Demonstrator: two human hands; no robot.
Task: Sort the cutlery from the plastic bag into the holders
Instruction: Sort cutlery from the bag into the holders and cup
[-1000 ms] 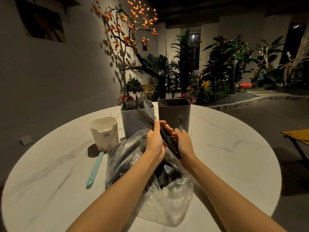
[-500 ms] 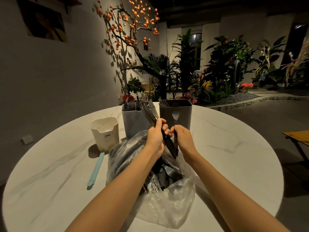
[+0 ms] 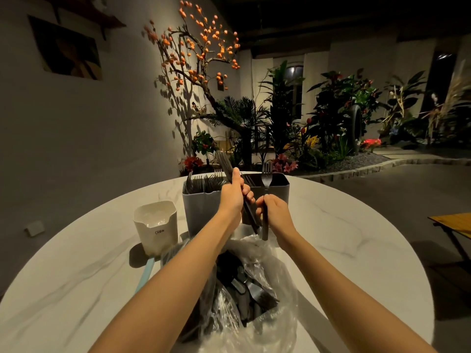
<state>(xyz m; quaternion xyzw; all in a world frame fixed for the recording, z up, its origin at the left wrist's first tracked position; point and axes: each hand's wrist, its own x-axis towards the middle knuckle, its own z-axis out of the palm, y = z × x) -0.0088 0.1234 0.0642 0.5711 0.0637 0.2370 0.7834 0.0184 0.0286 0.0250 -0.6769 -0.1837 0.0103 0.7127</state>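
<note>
While the left hand point(image 3: 233, 197) clasps a knife bundle point(image 3: 225, 165), the right hand point(image 3: 276, 212) pinches one fork point(image 3: 266, 174); it should drop tines-up into the blue holder point(image 3: 201, 210), left of the grey holder point(image 3: 280, 189).

Dim overall, with warm pools of light against a dark room. Brightest on the pale table top point(image 3: 344, 225), lit from above and somewhat from the right. Soft dark shadows thrown to the left of the white holder point(image 3: 156, 226). Branch and fruit shadows of the orange-fruited tree point(image 3: 201, 47) cast on the left wall, lit by a spot from the right. Faint glints on the crinkled plastic bag point(image 3: 275, 314). Far ceiling and right corners nearly black. Strong wide-angle bending at the edges, curving table rim and forearms. Slightly soft and grainy in the far plants
</note>
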